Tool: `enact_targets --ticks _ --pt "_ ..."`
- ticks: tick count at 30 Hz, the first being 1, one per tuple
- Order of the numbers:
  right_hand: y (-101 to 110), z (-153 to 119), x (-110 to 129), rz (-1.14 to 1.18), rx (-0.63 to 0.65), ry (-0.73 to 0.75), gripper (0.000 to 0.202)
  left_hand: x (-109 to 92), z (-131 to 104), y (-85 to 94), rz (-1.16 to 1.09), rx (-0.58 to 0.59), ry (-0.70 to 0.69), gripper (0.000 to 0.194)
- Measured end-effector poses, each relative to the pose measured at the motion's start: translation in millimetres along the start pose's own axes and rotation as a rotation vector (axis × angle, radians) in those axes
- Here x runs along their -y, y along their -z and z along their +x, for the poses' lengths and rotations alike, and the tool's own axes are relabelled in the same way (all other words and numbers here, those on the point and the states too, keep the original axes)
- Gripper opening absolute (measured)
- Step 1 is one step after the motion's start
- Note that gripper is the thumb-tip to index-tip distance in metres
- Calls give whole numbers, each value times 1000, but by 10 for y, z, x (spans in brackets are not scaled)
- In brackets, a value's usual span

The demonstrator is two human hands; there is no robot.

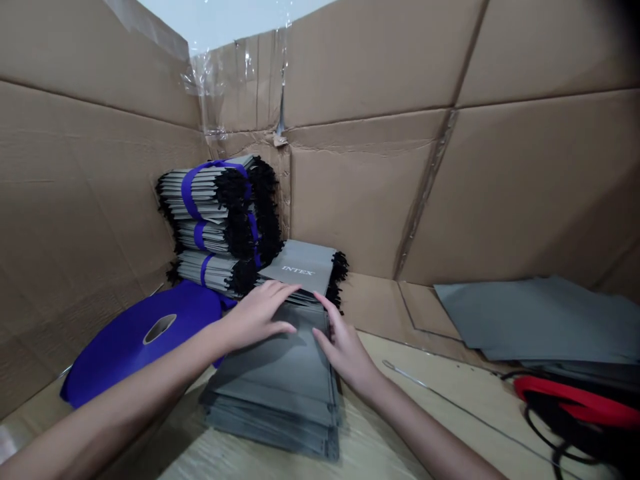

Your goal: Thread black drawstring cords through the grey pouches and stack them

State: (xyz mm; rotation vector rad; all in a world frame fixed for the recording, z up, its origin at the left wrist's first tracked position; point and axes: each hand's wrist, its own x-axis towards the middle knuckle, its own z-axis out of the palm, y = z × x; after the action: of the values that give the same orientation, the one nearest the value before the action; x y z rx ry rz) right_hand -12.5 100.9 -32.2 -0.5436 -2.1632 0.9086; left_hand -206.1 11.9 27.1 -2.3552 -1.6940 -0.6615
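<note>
A stack of flat grey fabric pieces [270, 387] lies in front of me on the pale work surface. Behind it, against its far end, sits a pile of grey fabric pouches [307, 257] with black cord ends along the side and "INTEX" printed on the top one. My left hand [260, 312] is over the left side, fingers stretched toward the near edge of the printed pile, thumb apart. On the right, my right hand [345, 343] has its fingers and thumb spread beside the stack's right edge. I cannot tell whether either hand touches the fabric.
Purple-banded bundles of grey pouches [200, 190] rise at the back left. A big roll of purple strap [117, 350] lies left. Grey sheets [540, 320], a red-and-black object [580, 397] and a thin metal rod [425, 382] lie right. Cardboard walls [370, 173] enclose the back.
</note>
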Motion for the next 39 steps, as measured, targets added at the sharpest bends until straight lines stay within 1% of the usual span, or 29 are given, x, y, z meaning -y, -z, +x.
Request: enact_targets --ticks 1,3,5,6,8,10,12,14,16,18,21,23,26,29,31,32,33,36,38,39 --pt "2 -21 0 -16 -1 27 60 -10 45 -119 11 -23 -7 63" --pt "8 -68 -6 -2 18 58 59 -43 63 -336 61 -54 -28 37" --pt "22 -105 -11 89 60 55 59 -65 11 -483 122 -118 -36 13" --pt "33 -115 -8 163 90 40 60 -65 -28 -524 149 -157 -48 9" --pt "57 -110 14 367 159 -9 57 -47 -102 -551 198 -227 -106 11" --pt "77 -79 60 603 187 -83 45 -21 -149 -531 247 -291 -191 14" --pt "91 -40 121 776 165 -165 37 -2 -170 -496 291 -346 -276 18" --pt "113 -14 180 841 117 -272 35 1 -177 -463 331 -378 -356 25" --pt "154 -4 211 824 140 -381 36 -12 -183 -438 383 -383 -428 31" --pt "210 -3 198 755 220 -421 39 -34 -191 -419 441 -375 -475 33" --pt "275 9 125 599 350 -337 40 -65 -202 -397 486 -376 -502 33" --pt "278 22 76 516 375 -288 41 -80 -206 -380 480 -382 -525 32" --pt "230 34 30 409 300 -272 36 -94 -207 -349 452 -365 -575 34" --pt "180 29 4 330 166 -265 35 -91 -209 -334 427 -331 -597 35" --pt "186 20 6 371 93 -252 39 -78 -212 -342 420 -323 -579 35" --pt "203 15 16 411 83 -242 41 -70 -214 -349 416 -322 -567 35" --pt "227 10 31 446 104 -228 44 -61 -216 -357 411 -320 -559 35" --pt "303 6 90 448 293 -165 52 -43 -220 -377 391 -306 -550 35" --pt "320 13 112 421 365 -163 48 -37 -221 -385 384 -296 -556 34" --pt "314 19 113 428 371 -187 44 -35 -222 -389 381 -294 -562 34"
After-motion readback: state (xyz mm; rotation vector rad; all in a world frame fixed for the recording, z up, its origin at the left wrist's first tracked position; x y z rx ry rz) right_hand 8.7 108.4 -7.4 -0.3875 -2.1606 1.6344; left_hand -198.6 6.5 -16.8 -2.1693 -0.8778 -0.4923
